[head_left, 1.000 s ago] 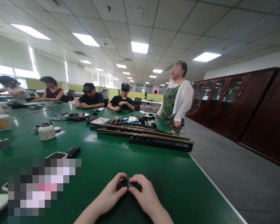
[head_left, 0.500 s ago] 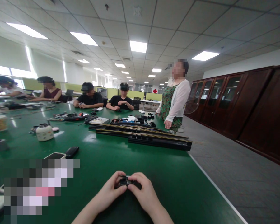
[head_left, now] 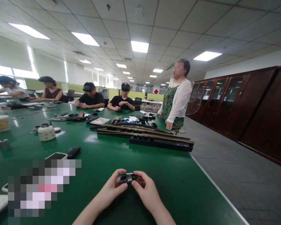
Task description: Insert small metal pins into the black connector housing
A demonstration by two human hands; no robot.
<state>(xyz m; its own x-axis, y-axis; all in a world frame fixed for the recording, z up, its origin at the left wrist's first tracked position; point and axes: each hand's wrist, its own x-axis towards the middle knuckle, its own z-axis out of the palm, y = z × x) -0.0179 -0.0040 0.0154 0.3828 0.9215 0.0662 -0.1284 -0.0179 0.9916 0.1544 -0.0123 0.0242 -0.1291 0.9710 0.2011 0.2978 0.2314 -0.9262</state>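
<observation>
Between my two hands is a small black part with silvery metal pieces (head_left: 128,178), held just above the green table near its front edge. Its exact kind does not show. My left hand (head_left: 114,185) grips the left end, thumb below and fingers curled behind. On the opposite end, my right hand (head_left: 144,183) pinches with thumb and fingertips. Both hands are closed on it, and the fingers hide its ends.
Long black rails with thin brass-coloured rods (head_left: 145,137) lie across the green table (head_left: 103,162). Left are a phone (head_left: 57,156), a white jar (head_left: 46,132) and a metal cylinder (head_left: 3,144). Several people sit beyond; one person (head_left: 175,97) stands at the right edge.
The black part has turned in my hands, so more of its metal and middle shows. My right fingers have opened out slightly around its end.
</observation>
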